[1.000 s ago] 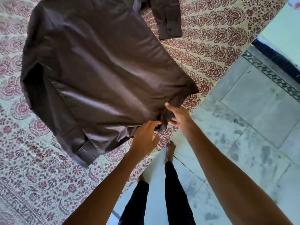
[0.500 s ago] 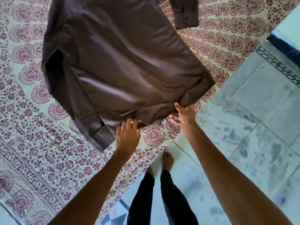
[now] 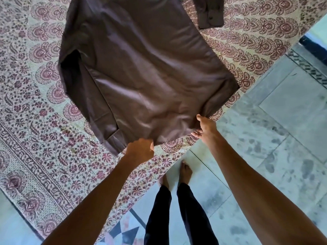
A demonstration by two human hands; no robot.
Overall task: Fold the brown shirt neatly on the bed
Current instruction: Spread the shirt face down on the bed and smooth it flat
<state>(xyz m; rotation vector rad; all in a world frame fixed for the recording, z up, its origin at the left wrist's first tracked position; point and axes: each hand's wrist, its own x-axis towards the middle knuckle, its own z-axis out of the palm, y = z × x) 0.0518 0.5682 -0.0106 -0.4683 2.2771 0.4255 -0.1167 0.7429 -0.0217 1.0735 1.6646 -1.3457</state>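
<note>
Your left hand (image 3: 140, 150) and right hand (image 3: 206, 127) both pinch the brown shirt (image 3: 141, 76) hem, fingers closed; bed (image 3: 35, 121) underneath, grip depth seemingly shallow.

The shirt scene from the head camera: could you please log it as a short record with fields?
shirt: brown, spread flat on the bed, back side up
bed cover: floral print, maroon on pale
left hand: pinching the shirt's near hem
right hand: gripping the near hem, closer to the right corner
sleeve: cuff lies out to the right at the top
left side of shirt: already folded inward
floor: pale tiles, person standing barefoot beside the bed
</note>
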